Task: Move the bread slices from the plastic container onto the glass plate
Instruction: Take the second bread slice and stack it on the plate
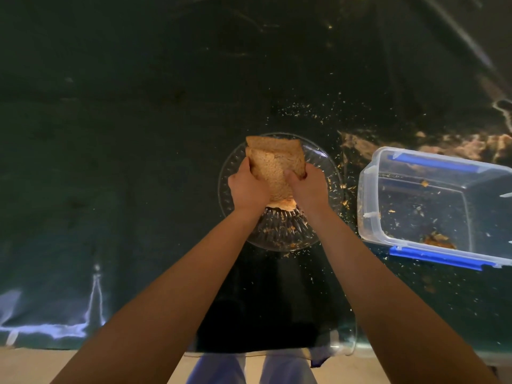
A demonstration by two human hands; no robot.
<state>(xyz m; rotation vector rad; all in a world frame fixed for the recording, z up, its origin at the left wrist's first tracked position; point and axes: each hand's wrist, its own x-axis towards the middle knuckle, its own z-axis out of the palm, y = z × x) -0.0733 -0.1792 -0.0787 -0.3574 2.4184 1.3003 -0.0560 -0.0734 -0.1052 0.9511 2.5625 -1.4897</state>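
— Where's the bread now?

— Both hands have it. The left hand (248,187) and right hand (306,184) are clamped on either side of a stack of bread slices (273,167), right over the glass plate (230,173) in the middle of the frame. I'd say it's the setting-down step.

— So what's next?

— Lower the stack flat onto the plate, then let go gently so the slices don't slide apart.

— Anything left in the plastic container (415,173)?

— At the right edge, it looks emptied: only crumbs and one small broken bit. More crumbs lie across the dark tabletop (138,162).
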